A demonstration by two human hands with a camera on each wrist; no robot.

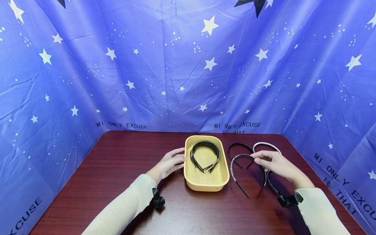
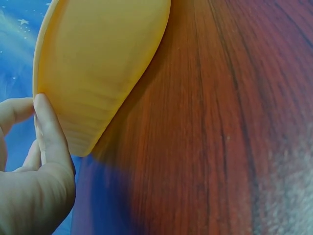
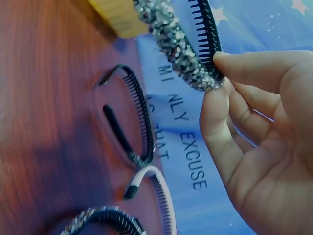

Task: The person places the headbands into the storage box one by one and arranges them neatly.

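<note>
Right hand [image 1: 276, 164] pinches headband [image 3: 172, 44]; left hand [image 1: 168, 164], outstretched, seemingly touches tub [image 1: 205, 186]; backdrop [image 1: 176, 70]: "ONLY EXCUSE".

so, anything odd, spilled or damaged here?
Nothing stands out. The yellow plastic tray sits upright; the toothed headbands inside it are nested together. The glittery headband in the right hand shows no visible break. Loose headbands beside the tray look undamaged where visible; no spill shows.

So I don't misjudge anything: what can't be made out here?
Stacked headbands, head view: exact count; they overlap.
White headband, head view: right hand covers part.
Tub, left wrist view: its side hides the inside.
Held headband, right wrist view: tips cut off by top edge.
</note>
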